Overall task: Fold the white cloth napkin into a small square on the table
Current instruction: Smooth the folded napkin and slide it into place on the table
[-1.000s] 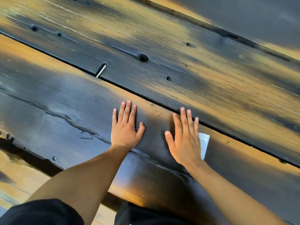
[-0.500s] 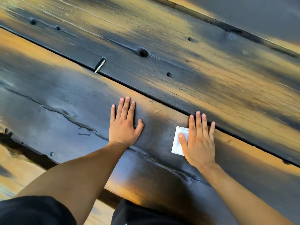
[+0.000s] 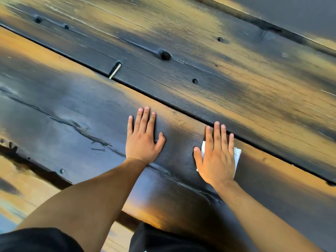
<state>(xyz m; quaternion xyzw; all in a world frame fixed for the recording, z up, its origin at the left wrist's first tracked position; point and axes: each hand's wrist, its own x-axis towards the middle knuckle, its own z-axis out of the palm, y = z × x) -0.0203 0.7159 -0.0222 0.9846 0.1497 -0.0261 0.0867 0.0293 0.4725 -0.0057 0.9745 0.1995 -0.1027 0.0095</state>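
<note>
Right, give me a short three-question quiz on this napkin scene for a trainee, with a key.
1. True or false: the left hand rests on the white napkin.
2. Which hand covers most of the napkin? A) left hand B) right hand C) neither
3. Fill in: the napkin shows as small white strips on both sides of the right hand, lying on the dark wooden ____.

Key:
1. False; the left hand lies flat on bare wood, apart from the napkin.
2. B; the right hand lies flat on it, fingers extended.
3. table
</note>
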